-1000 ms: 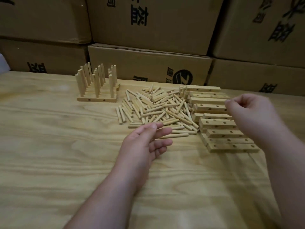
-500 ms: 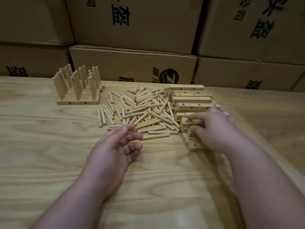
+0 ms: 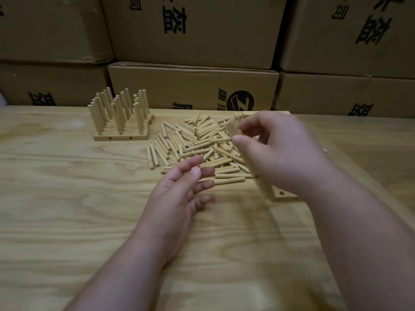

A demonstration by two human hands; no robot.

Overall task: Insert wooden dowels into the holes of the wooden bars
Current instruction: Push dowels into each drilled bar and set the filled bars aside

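Observation:
A heap of loose wooden dowels (image 3: 197, 144) lies in the middle of the table. My right hand (image 3: 283, 153) holds a wooden bar (image 3: 258, 173) lifted above the heap, tilted on end and blurred, pinched between thumb and fingers. My left hand (image 3: 179, 194) hovers open, palm turned inward, just in front of the heap, holding nothing. A stack of bars with holes (image 3: 284, 195) is mostly hidden behind my right hand. At the far left stand finished bars with upright dowels (image 3: 121, 117).
Cardboard boxes (image 3: 193, 86) are stacked along the back edge of the wooden table (image 3: 67, 209). The table's right edge (image 3: 359, 171) runs diagonally past my right forearm.
My right hand reached down to the bar stack, took hold of one bar and lifted it leftward over the dowel heap. My left hand stayed in front of the heap.

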